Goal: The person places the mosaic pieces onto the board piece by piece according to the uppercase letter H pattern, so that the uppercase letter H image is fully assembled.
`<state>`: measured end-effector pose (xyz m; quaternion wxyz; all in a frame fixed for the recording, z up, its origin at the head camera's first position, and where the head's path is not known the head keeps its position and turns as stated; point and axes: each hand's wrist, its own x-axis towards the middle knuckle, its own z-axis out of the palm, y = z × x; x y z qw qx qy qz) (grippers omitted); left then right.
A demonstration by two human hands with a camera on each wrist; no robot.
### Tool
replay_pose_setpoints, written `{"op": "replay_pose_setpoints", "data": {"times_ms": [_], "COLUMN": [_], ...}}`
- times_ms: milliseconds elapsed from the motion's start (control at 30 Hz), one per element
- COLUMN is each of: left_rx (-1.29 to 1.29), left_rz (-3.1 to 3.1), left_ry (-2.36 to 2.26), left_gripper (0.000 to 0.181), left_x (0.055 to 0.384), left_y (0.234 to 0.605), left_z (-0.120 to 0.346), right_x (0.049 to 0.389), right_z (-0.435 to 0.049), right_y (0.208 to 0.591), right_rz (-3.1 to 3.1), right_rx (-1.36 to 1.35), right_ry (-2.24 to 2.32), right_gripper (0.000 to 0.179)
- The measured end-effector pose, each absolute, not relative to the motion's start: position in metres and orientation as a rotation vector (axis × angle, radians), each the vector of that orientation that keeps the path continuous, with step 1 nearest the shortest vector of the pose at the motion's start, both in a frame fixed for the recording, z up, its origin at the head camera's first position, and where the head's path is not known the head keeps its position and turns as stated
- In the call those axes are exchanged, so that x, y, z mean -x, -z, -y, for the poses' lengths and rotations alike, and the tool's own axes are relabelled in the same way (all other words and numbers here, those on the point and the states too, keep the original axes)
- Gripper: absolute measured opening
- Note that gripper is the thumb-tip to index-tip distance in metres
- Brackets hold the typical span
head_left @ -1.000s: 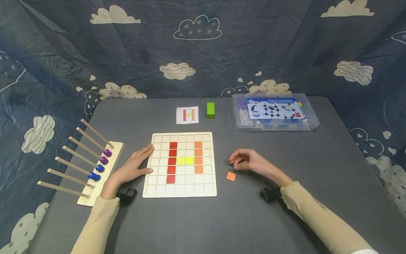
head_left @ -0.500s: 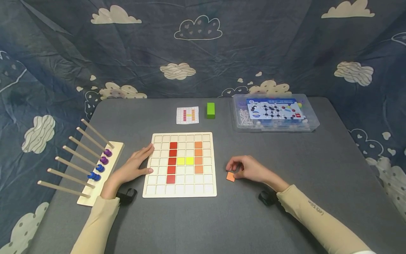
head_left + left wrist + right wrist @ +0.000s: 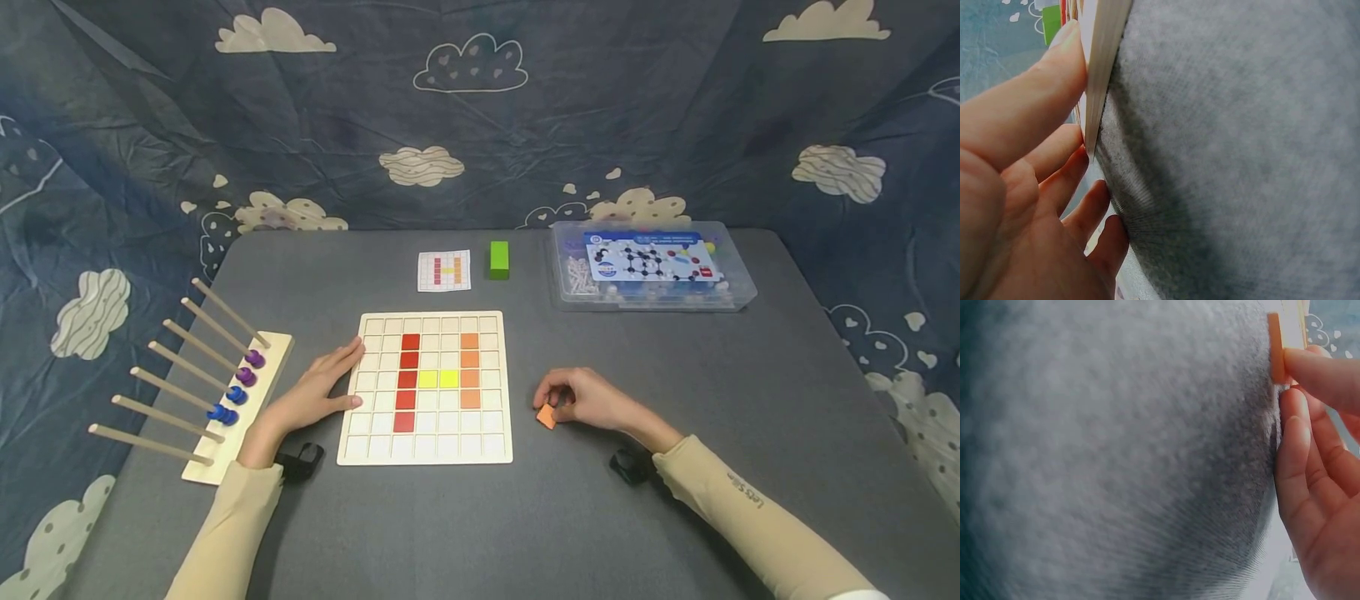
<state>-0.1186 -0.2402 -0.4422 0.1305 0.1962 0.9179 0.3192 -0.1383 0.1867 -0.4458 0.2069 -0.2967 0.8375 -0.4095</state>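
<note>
A cream wooden grid board (image 3: 375, 447) lies in the middle of the table, with a column of red tiles (image 3: 406, 399), two yellow tiles (image 3: 438, 379) and a column of orange tiles (image 3: 469, 359) on it. My left hand (image 3: 318, 387) rests at the board's left edge, thumb and fingers extended; the left wrist view shows the thumb against the board's side (image 3: 1102, 62). To the right of the board, my right hand (image 3: 588, 397) pinches a loose orange tile (image 3: 546, 416) between thumb and fingers. That tile (image 3: 1276, 350) is slightly tilted at the table surface.
Left of the left hand stands a wooden peg rack (image 3: 258, 392) with blue and purple beads. Behind the board lie a small pattern card (image 3: 444, 283) and a green block (image 3: 498, 261). A clear plastic case (image 3: 652, 296) sits at the back right.
My right hand has come down and toward me to the loose orange tile and taken hold of it; the tile has tipped. The left hand has stayed at the board's edge.
</note>
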Motion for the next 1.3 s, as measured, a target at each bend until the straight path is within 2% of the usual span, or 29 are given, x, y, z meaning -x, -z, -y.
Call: {"op": "replay_pose_setpoints", "data": {"times_ms": [300,500,933,1133,1300], "left_rx": [-0.576,-0.576,-0.583,-0.582,-0.581], "left_rz": [-2.666,-2.665,-2.669,-2.668,-2.669], "left_ry": [-0.922,-0.922,-0.924,-0.924,-0.927], "left_gripper": [0.078,0.078,0.078,0.079,0.079], "left_x": [0.12,0.12,0.12,0.12,0.12], "left_y": [0.443,0.443,0.444,0.445,0.444], "left_z": [0.241,0.24,0.24,0.24,0.239], "right_x": [0.142,0.143,0.133,0.128,0.129], "right_z": [-0.182,-0.159,-0.097,-0.086,-0.089], "right_y": [0.441,0.436,0.436,0.437,0.438], "right_rz": [-2.276,-2.169,-2.348,-2.504,-2.472], "right_rx": [0.728,0.698,0.788,0.88,0.898], "right_ry": [1.223,1.33,1.194,1.029,1.083], "right_gripper": [0.016,0.012,0.012,0.015,0.014]}}
